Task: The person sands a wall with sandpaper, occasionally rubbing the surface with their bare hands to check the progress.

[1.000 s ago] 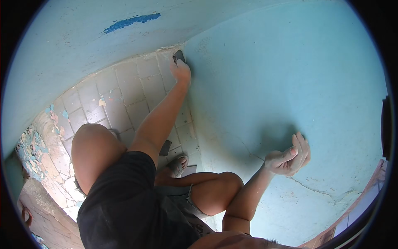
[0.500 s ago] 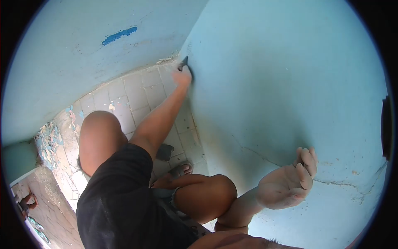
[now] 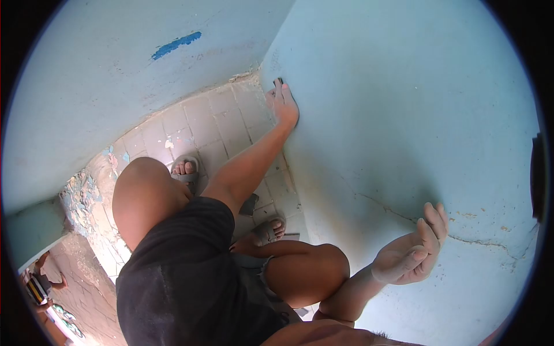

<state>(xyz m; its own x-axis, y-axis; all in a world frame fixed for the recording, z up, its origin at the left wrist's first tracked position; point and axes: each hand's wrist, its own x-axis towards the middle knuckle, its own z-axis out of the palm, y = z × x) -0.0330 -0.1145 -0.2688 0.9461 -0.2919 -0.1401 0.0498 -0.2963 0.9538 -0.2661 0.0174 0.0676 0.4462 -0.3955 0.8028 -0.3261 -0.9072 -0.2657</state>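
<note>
My left hand reaches down to the foot of the light blue wall, close to the corner. It presses against the wall with a small dark flat piece under its fingers; most of that piece is hidden, and I cannot make out its kind. Beside the cracked part of the same wall, my right hand is held palm up. Its fingers are loosely bent and apart, with nothing in them. A dark grey flat sheet lies on the tiles near my sandalled foot.
Pale floor tiles run along the adjoining wall, which has a bright blue patch. Peeling paint flakes lie at the left. My knees are bent close to the wall. Another person's arm shows at lower left.
My left hand has moved back a little from the corner along the wall, and its fingers now lie flatter. My view has shifted slightly, bringing a second sandalled foot into sight.
</note>
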